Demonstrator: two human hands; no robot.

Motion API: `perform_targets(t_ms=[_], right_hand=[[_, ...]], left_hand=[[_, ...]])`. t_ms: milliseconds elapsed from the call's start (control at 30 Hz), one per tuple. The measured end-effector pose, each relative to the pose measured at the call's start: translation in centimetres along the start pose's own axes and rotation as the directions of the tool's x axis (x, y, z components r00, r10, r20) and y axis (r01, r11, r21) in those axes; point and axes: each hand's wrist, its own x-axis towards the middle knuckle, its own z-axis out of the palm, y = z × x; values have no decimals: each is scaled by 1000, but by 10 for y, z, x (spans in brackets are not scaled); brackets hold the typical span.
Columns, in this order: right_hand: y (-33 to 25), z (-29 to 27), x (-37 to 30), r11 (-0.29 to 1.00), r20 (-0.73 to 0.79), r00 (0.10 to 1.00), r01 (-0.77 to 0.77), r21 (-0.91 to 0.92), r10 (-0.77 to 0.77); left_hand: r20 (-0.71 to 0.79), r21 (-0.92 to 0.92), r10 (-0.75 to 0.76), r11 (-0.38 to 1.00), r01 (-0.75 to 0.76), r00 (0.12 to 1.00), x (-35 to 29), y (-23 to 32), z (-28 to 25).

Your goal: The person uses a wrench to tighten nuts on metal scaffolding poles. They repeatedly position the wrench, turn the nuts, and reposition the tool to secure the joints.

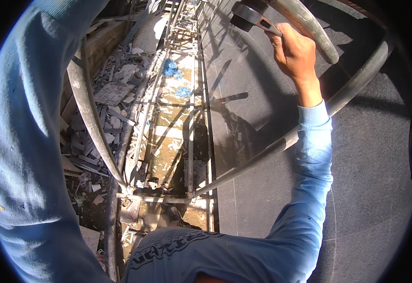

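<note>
your right hand (293,52) is up high, fingers closed round the handle of a dark tool (249,16) pressed against the thick grey pipe (309,28) at the top of the scaffold. the tool's head sits right at the pipe, near the upper edge of view; i can't tell exactly what it bites on. your left hand is out of view, only the left sleeve (22,141) runs up the left side, so i can't tell whether it's open or gripping.

to do this well, my read:
- keep the tool square on its fitting, wrist in line with the forearm, so it doesn't slip off.
- pull steadily, no jerks. you're standing high on the scaffold frame (168,198), with rubble (107,108) well below on the left and the dark wall (366,188) on the right.
- hold the left side anchored on a rail (88,113) before loading the handle.
- a dropped tool goes straight down, so grip firm.
</note>
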Motion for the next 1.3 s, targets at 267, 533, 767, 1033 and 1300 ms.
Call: perform_targets(t_ms=[267, 533, 767, 1033, 1300], right_hand=[[19, 176, 24, 564, -344, 733, -65, 823, 587], [-12, 167, 53, 652, -300, 795, -152, 743, 527], [-11, 18, 1, 901, -76, 916, -400, -165, 393], [-89, -100, 39, 774, 166, 892, -257, -579, 420], [-91, -77, 33, 725, 128, 803, -440, -531, 581]], left_hand=[[55, -15, 31, 999, -30, 998, 6, -2, -13], [120, 33, 36, 999, -41, 992, 9, 7, -13], [228, 107, -156, 985, 135, 961, 14, 23, -16], [267, 168, -201, 973, 160, 942, 11, 28, -22], [194, 60, -103, 994, 93, 976, 1, 14, -11]])
